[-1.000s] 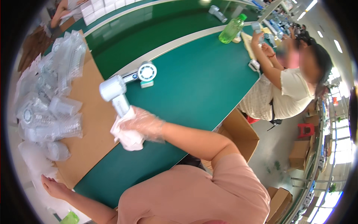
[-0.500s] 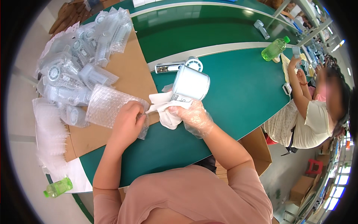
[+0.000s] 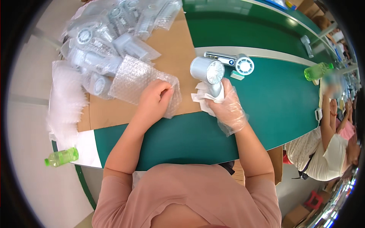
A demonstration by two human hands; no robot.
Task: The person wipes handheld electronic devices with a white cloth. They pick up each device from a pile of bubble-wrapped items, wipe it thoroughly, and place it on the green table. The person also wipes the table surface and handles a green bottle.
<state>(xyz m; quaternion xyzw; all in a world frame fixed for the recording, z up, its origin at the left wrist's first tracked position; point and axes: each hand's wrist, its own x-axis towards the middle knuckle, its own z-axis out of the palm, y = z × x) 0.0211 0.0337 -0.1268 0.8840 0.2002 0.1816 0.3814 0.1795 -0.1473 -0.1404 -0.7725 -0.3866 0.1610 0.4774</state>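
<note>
My right hand (image 3: 230,109), in a clear plastic glove, grips a pale blue handheld fan (image 3: 201,69) by its handle, with a white cloth (image 3: 205,103) wrapped between. The fan's head points up and its round grille faces right. My bare left hand (image 3: 154,98) pinches the edge of a bubble wrap bag (image 3: 131,79), which lies flat on a cardboard sheet (image 3: 175,47). Just beyond the held fan, a second handheld fan (image 3: 244,65) with a shiny handle lies on the green table (image 3: 273,98), beside a small green-and-white block (image 3: 237,75).
Fans in bubble bags (image 3: 95,57) are heaped at the far left. Nearer lies a stack of bubble bags (image 3: 68,98), with a green bottle (image 3: 64,157) below it. Another green bottle (image 3: 317,71) and a co-worker (image 3: 327,155) are on the right. A fan (image 3: 306,45) stands beyond the table.
The view has shifted, moving the table contents rightward. My right hand has turned the fan so its grille now shows. My left hand stays at the bubble wrap bag.
</note>
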